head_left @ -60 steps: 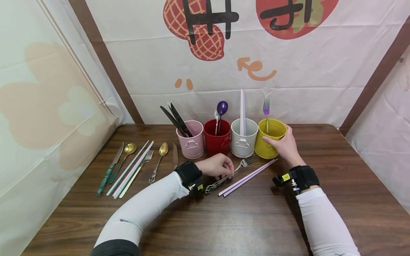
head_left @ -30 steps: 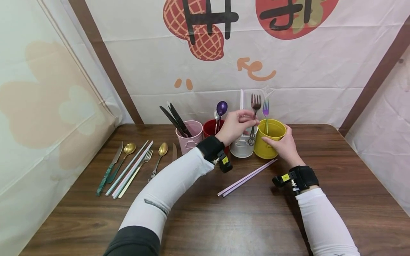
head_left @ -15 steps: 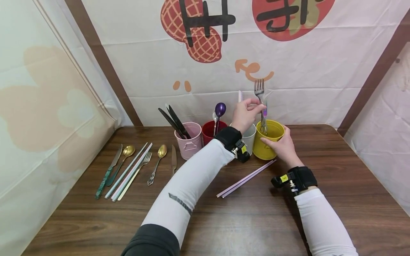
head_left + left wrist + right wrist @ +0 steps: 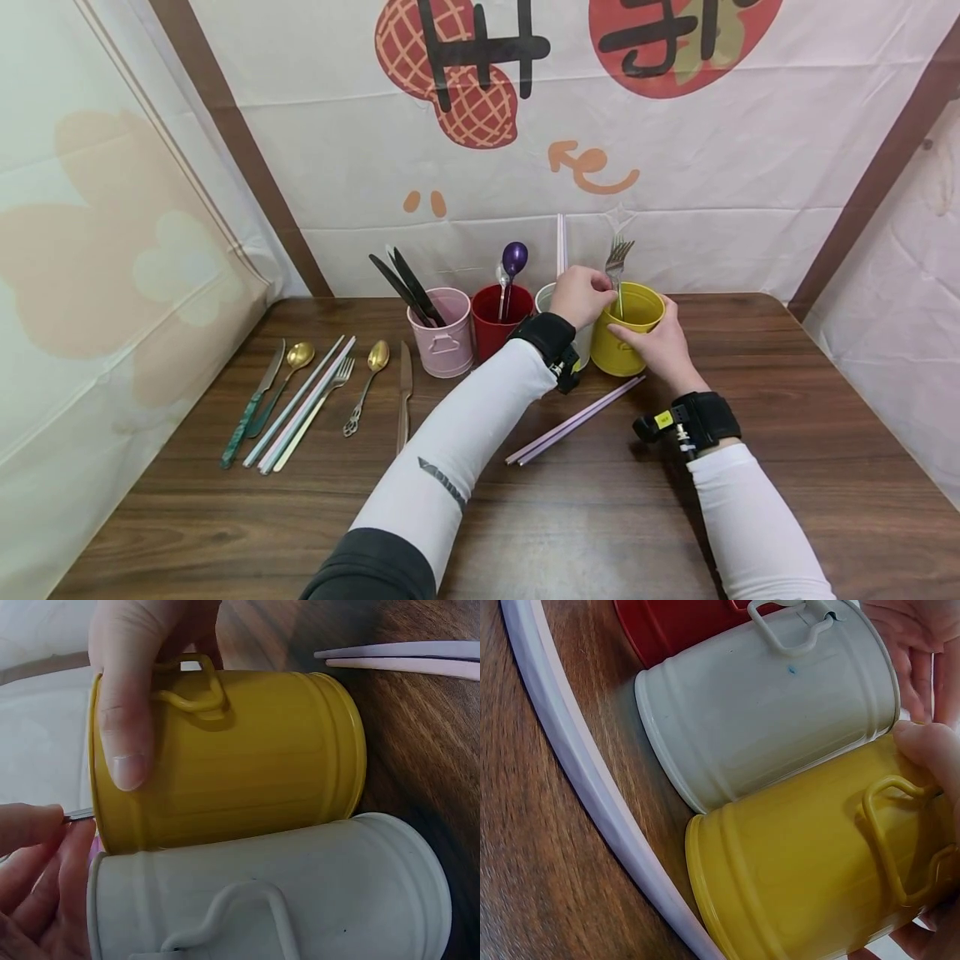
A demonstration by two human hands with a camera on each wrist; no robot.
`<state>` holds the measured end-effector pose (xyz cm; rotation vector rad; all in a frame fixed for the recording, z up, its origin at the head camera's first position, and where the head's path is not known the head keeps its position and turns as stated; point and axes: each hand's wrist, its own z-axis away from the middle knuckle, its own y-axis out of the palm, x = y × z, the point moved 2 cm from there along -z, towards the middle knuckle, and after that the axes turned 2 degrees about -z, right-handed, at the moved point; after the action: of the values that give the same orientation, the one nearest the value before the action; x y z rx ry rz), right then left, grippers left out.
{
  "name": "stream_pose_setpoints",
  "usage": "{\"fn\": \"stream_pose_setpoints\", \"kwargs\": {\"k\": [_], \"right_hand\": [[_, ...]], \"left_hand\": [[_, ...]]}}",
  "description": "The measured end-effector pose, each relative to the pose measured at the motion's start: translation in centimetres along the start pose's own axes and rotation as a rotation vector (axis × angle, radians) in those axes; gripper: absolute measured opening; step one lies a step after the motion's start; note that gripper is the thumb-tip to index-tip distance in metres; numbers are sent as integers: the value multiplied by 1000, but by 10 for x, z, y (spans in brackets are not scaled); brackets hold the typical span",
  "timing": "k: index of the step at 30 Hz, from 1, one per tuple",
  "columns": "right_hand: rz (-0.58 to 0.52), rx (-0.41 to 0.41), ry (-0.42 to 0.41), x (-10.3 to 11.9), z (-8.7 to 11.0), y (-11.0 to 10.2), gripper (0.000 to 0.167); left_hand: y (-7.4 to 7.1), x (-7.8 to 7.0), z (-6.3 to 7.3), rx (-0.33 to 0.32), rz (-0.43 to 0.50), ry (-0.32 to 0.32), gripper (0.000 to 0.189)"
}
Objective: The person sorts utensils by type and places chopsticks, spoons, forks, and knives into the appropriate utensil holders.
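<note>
My left hand [image 4: 579,297] pinches the handle of a silver fork [image 4: 617,258] right at the rim of the yellow bucket [image 4: 622,350]. Its tines point up, overlapping the rainbow-coloured fork behind it, and its lower end is hidden inside. In the left wrist view a short bit of the silver handle [image 4: 79,815] shows between thumb and finger. My right hand [image 4: 663,350] grips the yellow bucket from the right, thumb on the near side by the rim. The white bucket [image 4: 765,712] stands right beside it, partly behind my left hand in the head view.
Two pale purple chopsticks [image 4: 573,421] lie before the buckets. A red bucket [image 4: 491,333] with spoons and a pink bucket [image 4: 447,354] with dark-handled knives stand left. Farther left lie a knife [image 4: 406,383], gold spoon [image 4: 377,357], silver fork [image 4: 341,372], several chopsticks [image 4: 300,408] and green-handled cutlery [image 4: 240,429].
My left hand has picked the silver fork up from the table, carried it up and right, turned it upright and lowered it into the yellow bucket. The right hand keeps its grip.
</note>
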<state>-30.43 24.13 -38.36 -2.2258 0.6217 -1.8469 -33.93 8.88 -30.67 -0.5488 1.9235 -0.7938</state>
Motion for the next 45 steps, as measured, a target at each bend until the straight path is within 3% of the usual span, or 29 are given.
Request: {"fn": "stream_pose_setpoints", "kwargs": {"k": [6, 12, 20, 29, 37, 45], "right_hand": [[-8, 8, -5, 1, -1, 0, 91], [-1, 7, -3, 2, 0, 1, 91], [9, -12, -18, 1, -1, 3, 90], [-8, 1, -8, 2, 1, 2, 91], [-8, -5, -4, 4, 2, 0, 90], [-6, 9, 13, 1, 2, 1, 93]], "left_hand": [[2, -1, -1, 29, -196, -24, 14], [0, 0, -1, 23, -245, -88, 16], [-9, 5, 0, 53, -272, -86, 20], [-30, 3, 12, 119, -268, 68, 19], [-46, 5, 42, 227, -318, 242, 16], [-34, 26, 83, 414, -336, 284, 13]]}}
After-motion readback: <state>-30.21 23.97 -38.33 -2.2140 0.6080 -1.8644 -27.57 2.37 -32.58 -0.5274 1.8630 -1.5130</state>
